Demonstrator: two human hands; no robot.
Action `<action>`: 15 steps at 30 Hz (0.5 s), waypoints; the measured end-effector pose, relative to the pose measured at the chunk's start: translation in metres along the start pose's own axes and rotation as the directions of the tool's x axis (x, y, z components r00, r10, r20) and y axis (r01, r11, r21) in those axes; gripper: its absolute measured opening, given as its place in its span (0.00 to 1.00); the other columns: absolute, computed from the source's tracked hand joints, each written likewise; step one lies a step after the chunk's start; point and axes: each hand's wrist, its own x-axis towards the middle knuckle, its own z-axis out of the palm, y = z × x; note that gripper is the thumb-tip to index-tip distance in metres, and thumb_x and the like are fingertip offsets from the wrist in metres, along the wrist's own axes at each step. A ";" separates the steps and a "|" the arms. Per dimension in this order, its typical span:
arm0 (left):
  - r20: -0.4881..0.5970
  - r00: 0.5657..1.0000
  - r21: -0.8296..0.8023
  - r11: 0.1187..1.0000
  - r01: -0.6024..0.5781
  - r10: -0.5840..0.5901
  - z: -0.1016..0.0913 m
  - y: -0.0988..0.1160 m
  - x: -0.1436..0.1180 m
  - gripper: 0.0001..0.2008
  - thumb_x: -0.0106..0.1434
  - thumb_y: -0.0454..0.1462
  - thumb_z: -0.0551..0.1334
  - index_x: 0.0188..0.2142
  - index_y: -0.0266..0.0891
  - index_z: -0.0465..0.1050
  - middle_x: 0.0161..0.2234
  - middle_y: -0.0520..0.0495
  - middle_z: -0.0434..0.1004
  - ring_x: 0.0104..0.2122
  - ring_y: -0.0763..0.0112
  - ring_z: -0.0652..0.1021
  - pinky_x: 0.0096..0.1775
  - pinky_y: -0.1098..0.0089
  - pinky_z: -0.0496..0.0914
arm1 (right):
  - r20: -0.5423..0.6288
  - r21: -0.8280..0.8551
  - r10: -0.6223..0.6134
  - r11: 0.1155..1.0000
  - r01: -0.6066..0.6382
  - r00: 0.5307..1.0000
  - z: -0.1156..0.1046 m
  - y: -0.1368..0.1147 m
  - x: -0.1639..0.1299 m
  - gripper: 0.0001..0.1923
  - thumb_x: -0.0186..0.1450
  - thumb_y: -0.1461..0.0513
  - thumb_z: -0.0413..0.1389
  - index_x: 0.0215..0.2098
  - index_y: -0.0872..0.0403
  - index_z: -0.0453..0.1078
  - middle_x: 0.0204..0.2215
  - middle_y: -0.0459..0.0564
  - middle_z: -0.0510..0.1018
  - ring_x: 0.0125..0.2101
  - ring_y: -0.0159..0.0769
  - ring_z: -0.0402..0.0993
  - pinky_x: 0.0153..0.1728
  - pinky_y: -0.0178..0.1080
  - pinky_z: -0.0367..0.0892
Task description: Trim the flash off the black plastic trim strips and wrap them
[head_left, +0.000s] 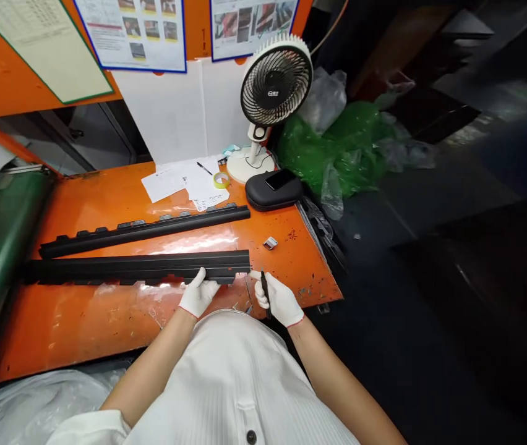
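Note:
A long black plastic trim strip lies across the orange table, its right end in front of me. My left hand, in a white glove, is closed on the strip's near edge, with the thumb on top. Beside that right end is my gloved right hand, closed around a slim black pen-shaped tool; its exact kind is not clear. The right index finger reaches out to the strip's end corner. Farther back lies a second black trim strip with tabs along its far edge.
A small metal-and-white piece lies on the orange table. Behind are papers, yellow tape, a black case carrying a phone, and a white fan. A green roller-like surface borders the left side.

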 end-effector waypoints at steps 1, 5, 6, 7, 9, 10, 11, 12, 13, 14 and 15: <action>0.022 0.999 0.006 1.000 -0.024 0.024 0.005 0.006 -0.001 0.30 0.78 0.40 0.64 0.75 0.36 0.65 0.61 0.36 0.83 0.60 0.57 0.84 0.68 0.58 0.74 | -0.007 0.003 -0.051 0.999 0.051 0.999 0.006 -0.005 -0.007 0.29 0.69 0.37 0.59 0.46 0.53 0.77 0.23 0.40 0.66 0.20 0.30 0.55 0.19 0.34 0.53; 0.100 0.987 0.063 0.990 -0.128 0.122 0.020 0.027 -0.017 0.28 0.76 0.39 0.67 0.73 0.41 0.70 0.61 0.39 0.84 0.59 0.57 0.85 0.64 0.59 0.78 | -0.014 -0.095 -0.285 0.955 0.283 0.958 0.022 -0.033 -0.026 0.22 0.69 0.43 0.64 0.44 0.53 0.78 0.29 0.44 0.73 0.27 0.31 0.66 0.28 0.36 0.67; 0.110 0.981 0.069 0.983 -0.168 0.160 0.023 0.030 -0.023 0.28 0.74 0.38 0.69 0.72 0.42 0.72 0.61 0.40 0.84 0.58 0.57 0.85 0.63 0.59 0.79 | 0.006 -0.127 -0.321 0.939 0.319 0.947 0.026 -0.041 -0.028 0.21 0.69 0.44 0.65 0.43 0.53 0.79 0.30 0.45 0.75 0.28 0.32 0.68 0.31 0.37 0.70; 0.118 0.973 0.073 0.976 -0.207 0.198 0.026 0.032 -0.029 0.28 0.73 0.38 0.71 0.70 0.43 0.73 0.61 0.41 0.84 0.58 0.57 0.85 0.62 0.60 0.80 | 0.029 -0.148 -0.341 0.928 0.341 0.940 0.030 -0.048 -0.029 0.20 0.69 0.45 0.65 0.43 0.53 0.79 0.30 0.46 0.76 0.29 0.33 0.70 0.32 0.38 0.71; 0.130 0.956 0.083 0.959 -0.273 0.261 0.030 0.033 -0.040 0.29 0.69 0.38 0.75 0.68 0.44 0.76 0.60 0.41 0.85 0.56 0.57 0.86 0.61 0.59 0.81 | 0.079 -0.156 -0.358 0.917 0.366 0.930 0.038 -0.060 -0.029 0.20 0.70 0.45 0.65 0.44 0.53 0.79 0.30 0.46 0.78 0.28 0.33 0.71 0.31 0.38 0.72; 0.136 0.949 0.089 0.951 -0.298 0.285 0.031 0.032 -0.045 0.29 0.68 0.38 0.76 0.67 0.44 0.77 0.60 0.41 0.85 0.56 0.56 0.86 0.61 0.59 0.81 | 0.102 -0.148 -0.364 0.915 0.376 0.926 0.042 -0.065 -0.028 0.21 0.70 0.45 0.64 0.45 0.52 0.80 0.29 0.46 0.78 0.27 0.33 0.71 0.29 0.37 0.71; 0.143 0.942 0.095 0.943 -0.318 0.303 0.032 0.031 -0.049 0.29 0.66 0.39 0.77 0.66 0.44 0.79 0.59 0.41 0.85 0.55 0.55 0.87 0.61 0.57 0.81 | 0.121 -0.142 -0.372 0.911 0.387 0.920 0.045 -0.070 -0.027 0.21 0.70 0.44 0.64 0.46 0.52 0.80 0.29 0.46 0.79 0.26 0.32 0.71 0.28 0.37 0.70; 0.149 0.937 0.099 0.938 -0.333 0.317 0.033 0.030 -0.053 0.29 0.66 0.41 0.78 0.64 0.44 0.80 0.58 0.40 0.86 0.55 0.55 0.87 0.61 0.56 0.81 | 0.139 -0.142 -0.383 0.905 0.402 0.913 0.049 -0.074 -0.026 0.21 0.70 0.44 0.64 0.46 0.52 0.80 0.28 0.46 0.79 0.25 0.32 0.71 0.27 0.37 0.70; 0.156 0.931 0.102 0.932 -0.347 0.329 0.034 0.029 -0.057 0.28 0.65 0.42 0.78 0.63 0.44 0.81 0.57 0.40 0.86 0.55 0.54 0.87 0.61 0.55 0.81 | 0.155 -0.152 -0.403 0.893 0.424 0.902 0.052 -0.078 -0.025 0.21 0.71 0.44 0.63 0.46 0.52 0.81 0.28 0.47 0.80 0.25 0.33 0.71 0.26 0.37 0.69; 0.163 0.927 0.104 0.928 -0.357 0.338 0.035 0.028 -0.059 0.27 0.65 0.43 0.79 0.62 0.43 0.82 0.56 0.40 0.87 0.55 0.53 0.87 0.61 0.54 0.81 | 0.172 -0.173 -0.427 0.874 0.453 0.888 0.054 -0.081 -0.024 0.20 0.71 0.45 0.63 0.46 0.52 0.81 0.28 0.47 0.80 0.25 0.33 0.72 0.26 0.37 0.70; 0.170 0.923 0.103 0.925 -0.366 0.346 0.037 0.027 -0.062 0.26 0.65 0.44 0.79 0.60 0.43 0.83 0.55 0.40 0.88 0.55 0.52 0.87 0.62 0.53 0.81 | 0.191 -0.201 -0.452 0.851 0.485 0.871 0.056 -0.084 -0.024 0.19 0.71 0.46 0.63 0.45 0.51 0.81 0.29 0.48 0.81 0.26 0.34 0.73 0.27 0.37 0.71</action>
